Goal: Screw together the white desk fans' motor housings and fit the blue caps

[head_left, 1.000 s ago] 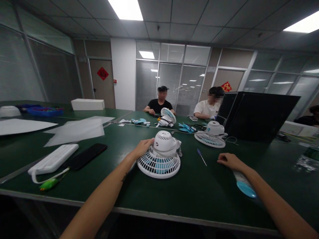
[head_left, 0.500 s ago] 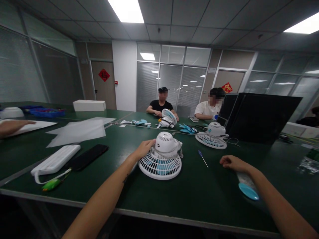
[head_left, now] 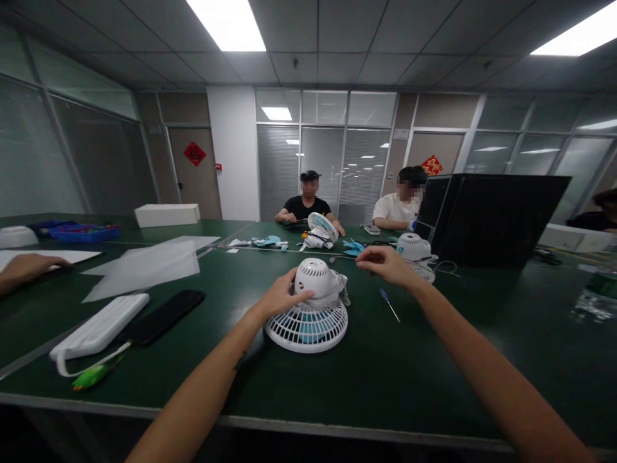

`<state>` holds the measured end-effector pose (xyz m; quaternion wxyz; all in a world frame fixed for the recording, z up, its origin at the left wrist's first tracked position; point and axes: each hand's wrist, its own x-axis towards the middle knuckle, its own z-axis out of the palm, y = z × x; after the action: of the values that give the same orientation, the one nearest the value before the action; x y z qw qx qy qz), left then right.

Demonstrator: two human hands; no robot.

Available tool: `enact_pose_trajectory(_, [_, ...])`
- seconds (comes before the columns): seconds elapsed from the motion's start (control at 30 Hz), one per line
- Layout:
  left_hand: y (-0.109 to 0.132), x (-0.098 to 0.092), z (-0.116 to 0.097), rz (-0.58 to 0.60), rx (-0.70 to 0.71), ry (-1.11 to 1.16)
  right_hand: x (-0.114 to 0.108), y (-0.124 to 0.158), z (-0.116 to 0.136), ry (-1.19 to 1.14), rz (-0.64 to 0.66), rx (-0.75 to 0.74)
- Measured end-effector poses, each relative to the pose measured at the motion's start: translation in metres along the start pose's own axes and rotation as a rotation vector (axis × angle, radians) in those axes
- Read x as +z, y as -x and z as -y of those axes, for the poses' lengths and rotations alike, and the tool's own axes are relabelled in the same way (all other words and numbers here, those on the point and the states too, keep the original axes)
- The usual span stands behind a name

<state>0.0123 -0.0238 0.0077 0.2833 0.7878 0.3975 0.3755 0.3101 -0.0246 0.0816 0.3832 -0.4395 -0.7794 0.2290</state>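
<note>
A small white fan [head_left: 308,305] lies face down on the green table [head_left: 376,379], its round grille flat and its motor housing up. My left hand [head_left: 282,297] grips the left side of the motor housing. My right hand [head_left: 385,263] hovers above and to the right of the fan, its fingers pinched together; what they hold, if anything, is too small to make out. A blue-handled screwdriver [head_left: 388,303] lies on the table just right of the fan, under my right forearm.
A second white fan [head_left: 415,252] lies beyond my right hand, a third [head_left: 318,230] before two seated people at the far side. A black monitor back [head_left: 491,218] stands right. White keyboard [head_left: 99,326], black phone [head_left: 164,307], paper sheets [head_left: 149,260] lie left. Another person's hand [head_left: 24,269] rests at far left.
My right hand has lifted off the table at the right and swung up and left to above the fan. My left hand has closed tighter round the motor housing.
</note>
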Motion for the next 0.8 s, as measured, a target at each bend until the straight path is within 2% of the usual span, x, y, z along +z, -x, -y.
enact_pose_trajectory(0.1, [0.0,0.0,-0.001,0.001,-0.009,-0.02,0.027,-0.026,0.022,-0.014,-0.033,-0.106])
enact_pose_trajectory(0.2, [0.0,0.0,0.001,-0.015,0.001,-0.036,0.048,-0.045,0.034,0.129,-0.097,-0.185])
enact_pose_trajectory(0.3, [-0.001,0.001,0.003,-0.024,0.017,-0.048,0.061,-0.053,0.039,0.253,-0.105,-0.221])
enact_pose_trajectory(0.63, [-0.002,0.001,0.008,-0.033,0.051,-0.045,0.063,-0.051,0.044,0.514,-0.053,-0.227])
enact_pose_trajectory(0.8, [-0.002,0.002,0.008,-0.02,0.052,-0.04,0.066,-0.034,0.056,0.648,-0.047,-0.236])
